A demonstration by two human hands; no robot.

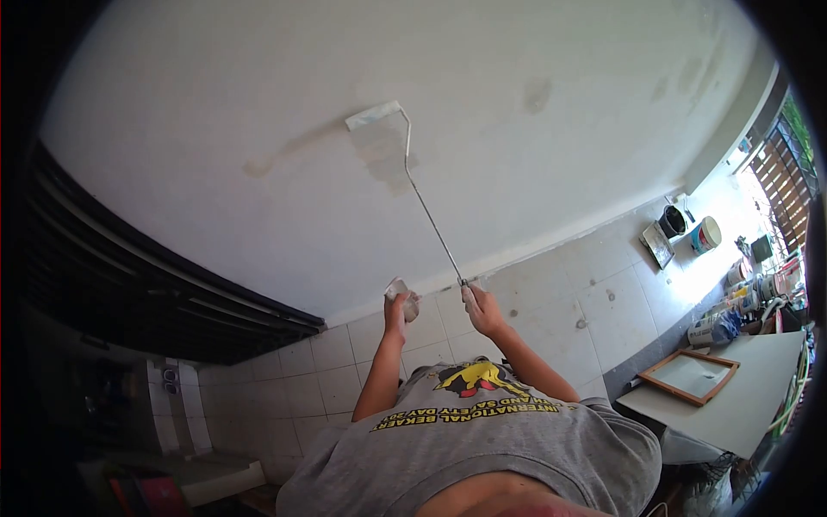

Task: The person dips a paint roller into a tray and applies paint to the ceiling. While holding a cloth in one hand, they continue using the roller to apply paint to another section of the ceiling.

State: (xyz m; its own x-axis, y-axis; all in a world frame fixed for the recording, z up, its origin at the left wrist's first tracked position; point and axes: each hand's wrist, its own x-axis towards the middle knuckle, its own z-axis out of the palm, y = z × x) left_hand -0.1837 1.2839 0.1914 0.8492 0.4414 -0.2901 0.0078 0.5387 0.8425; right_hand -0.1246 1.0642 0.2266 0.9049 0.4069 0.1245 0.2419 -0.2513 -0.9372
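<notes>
My right hand (484, 312) is closed around the handle of a paint roller (428, 211). Its long thin metal rod reaches up and away, and the white roller sleeve (373, 116) lies against the white wall (284, 95). Just below the sleeve is a greyish, damp-looking patch (388, 159). Beside it, to the left of the rod, my left hand (396, 312) is wrapped around a pale, whitish object (407, 302) whose kind I cannot make out. Both forearms are stretched forward, and the hands are apart.
Dark slatted panels (164, 284) stand at the left. On the tiled floor (551, 323) at the right are a paint tray (657, 246), a black bucket (672, 221) and a white paint bucket (706, 234). A wood-framed panel (691, 376) lies on a board (749, 388) near cluttered containers.
</notes>
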